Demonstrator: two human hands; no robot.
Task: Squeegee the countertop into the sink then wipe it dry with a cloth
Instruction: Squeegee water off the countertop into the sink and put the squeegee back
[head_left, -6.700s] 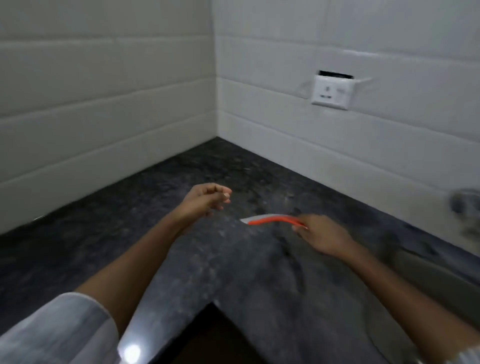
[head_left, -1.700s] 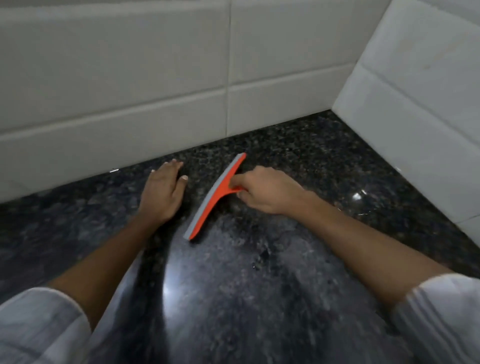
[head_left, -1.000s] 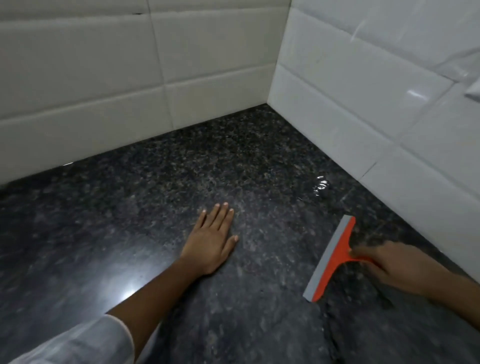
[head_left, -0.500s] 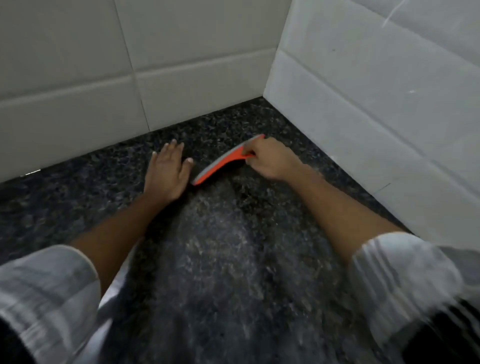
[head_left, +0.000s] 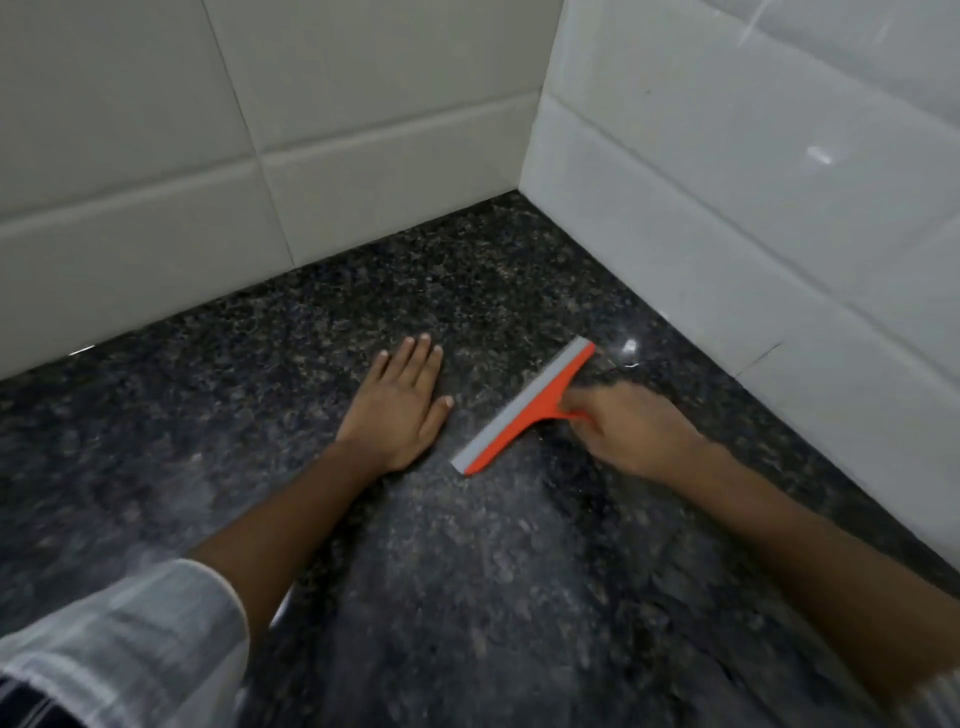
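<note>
Here we see the squeegee (head_left: 524, 413) on the dark table (head_left: 467, 597), at 2 o'clock from the flat, spread left hand (head_left: 400, 410); the right hand (head_left: 631, 431) grips its handle. We judge squeegeeing under way near the tiled wall (head_left: 727, 218) corner; neither sink nor cloth shows, so drying remains.
</note>
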